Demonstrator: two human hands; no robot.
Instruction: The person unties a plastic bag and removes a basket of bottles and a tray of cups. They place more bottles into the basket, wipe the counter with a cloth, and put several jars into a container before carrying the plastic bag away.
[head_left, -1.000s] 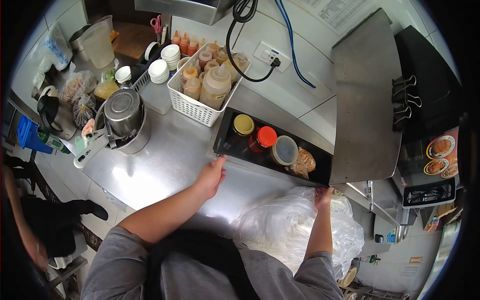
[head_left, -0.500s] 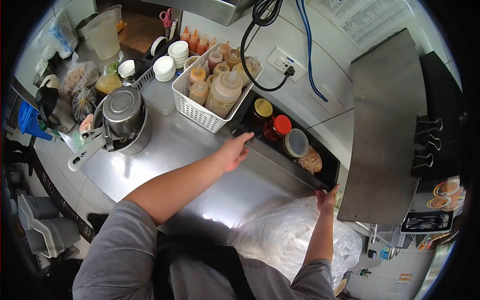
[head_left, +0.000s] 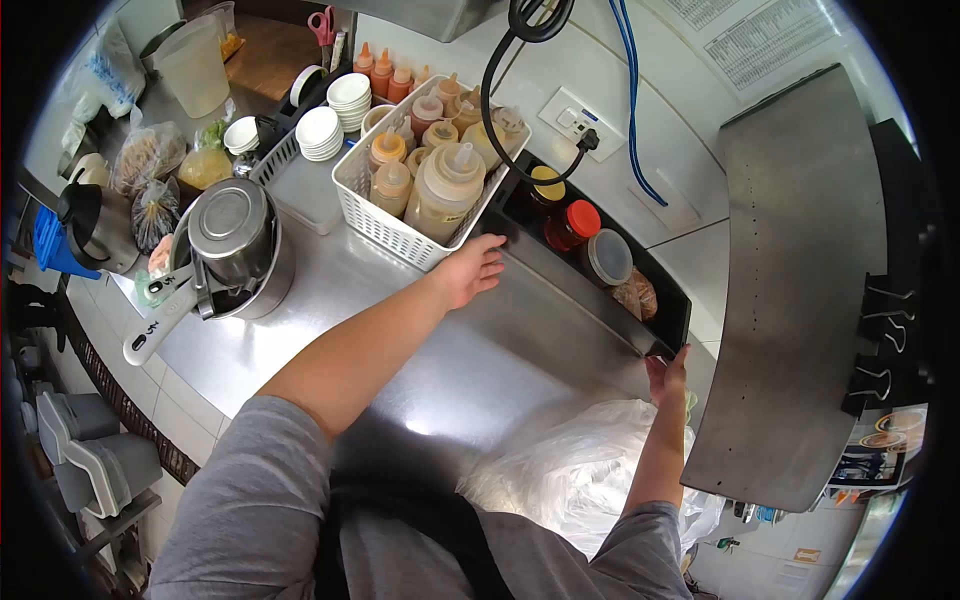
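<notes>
A long black tray (head_left: 684, 318) stands against the tiled wall, holding a yellow-lidded jar (head_left: 547, 184), a red-lidded jar (head_left: 572, 226), a grey-lidded tub (head_left: 607, 257) and a bag of brownish food (head_left: 634, 296). My right hand (head_left: 667, 374) grips the tray's near right corner, thumb up along its end. At the tray's other end, my left hand (head_left: 470, 272) has its fingers stretched out by the front wall, close to a white basket (head_left: 385, 232). Squeeze bottles, among them a large pale squeeze bottle (head_left: 447, 190), fill this basket.
Left on the steel counter (head_left: 350, 300) is a metal pot (head_left: 283, 262) with a lidded canister and white-handled utensils. Stacked white cups (head_left: 319, 134) stand behind. Clear plastic (head_left: 570, 470) bulges at the front right. A black cable (head_left: 490, 110) hangs over the basket; a metal panel (head_left: 790, 290) rises right.
The black tray with its jars has shifted back toward the wall, and both my hands have moved with it. The view has also shifted slightly.
</notes>
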